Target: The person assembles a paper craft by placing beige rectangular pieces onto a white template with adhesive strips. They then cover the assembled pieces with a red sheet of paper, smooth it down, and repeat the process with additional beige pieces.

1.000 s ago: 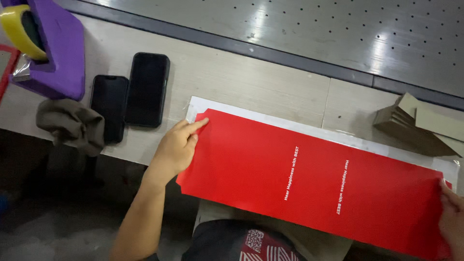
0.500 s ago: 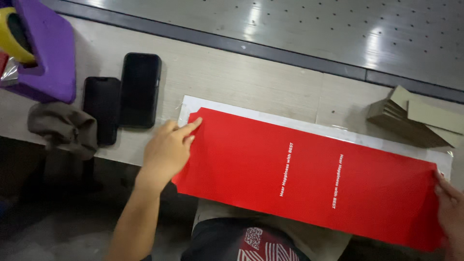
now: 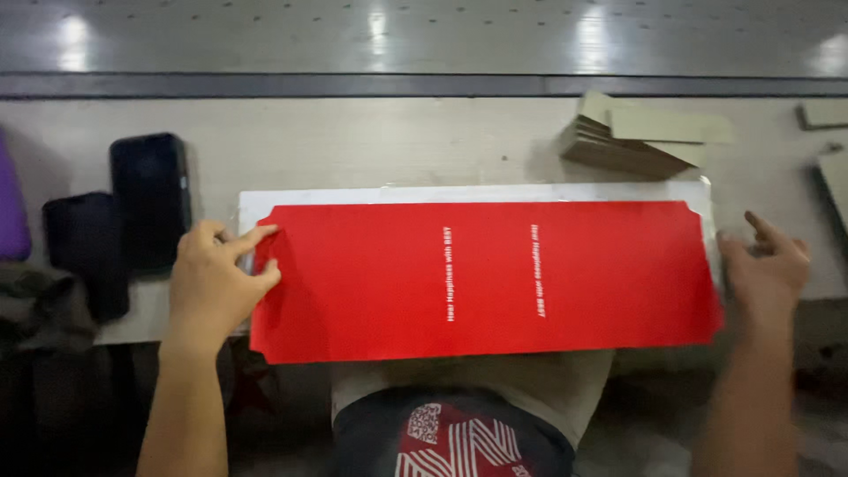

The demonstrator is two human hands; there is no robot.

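A long red paper sheet (image 3: 495,278) with two lines of small white print lies flat across a white board (image 3: 397,194) on the pale worktable (image 3: 371,141). Its near edge hangs over the table's front edge above my lap. My left hand (image 3: 216,278) pinches the sheet's left end between thumb and fingers. My right hand (image 3: 768,261) rests at the sheet's right end, fingers spread, touching its edge.
Two black phones (image 3: 150,199) (image 3: 84,252) lie left of the sheet, with a grey cloth (image 3: 35,305) and a purple object (image 3: 11,216) beyond them. A stack of tan cardboard pieces (image 3: 636,137) sits behind the right end. More cardboard (image 3: 835,146) lies at far right.
The view has swung so the sheet now lies level across the frame. Both hands have stayed at the sheet's ends. The right hand is now fully in view.
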